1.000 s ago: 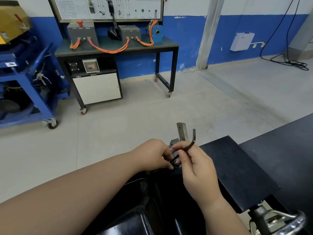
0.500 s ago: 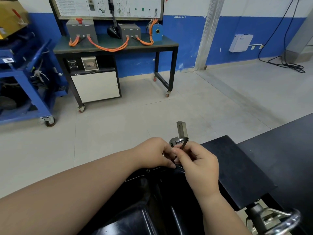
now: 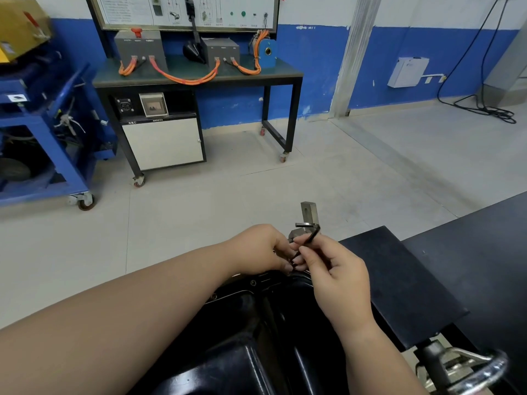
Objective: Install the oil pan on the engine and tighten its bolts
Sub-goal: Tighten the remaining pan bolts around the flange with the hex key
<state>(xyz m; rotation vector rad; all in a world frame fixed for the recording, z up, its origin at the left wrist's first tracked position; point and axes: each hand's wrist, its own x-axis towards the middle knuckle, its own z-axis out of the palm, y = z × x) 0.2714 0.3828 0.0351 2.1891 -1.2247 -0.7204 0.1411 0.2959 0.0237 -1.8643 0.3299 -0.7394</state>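
My left hand (image 3: 262, 249) and my right hand (image 3: 336, 276) are both bare. The fingernails (image 3: 288, 268) are short and plain. My left forearm (image 3: 142, 312) and my right forearm (image 3: 379, 357) are bare too, all the way to the bottom edge. The left one looks bigger and wider.

We stood in a vehicle-mechanics training workshop.
We saw a black-framed wheeled bench (image 3: 281, 73) bearing grey metal boxes (image 3: 139, 47) joined by thick orange cables (image 3: 182, 80) beneath a white diagram board (image 3: 137, 10), a blue steel trolley on castors (image 3: 64, 163), a blue-and-white painted wall (image 3: 313, 67), a pale tiled floor (image 3: 285, 189), and a glossy black steel oil pan (image 3: 236, 317) before us.
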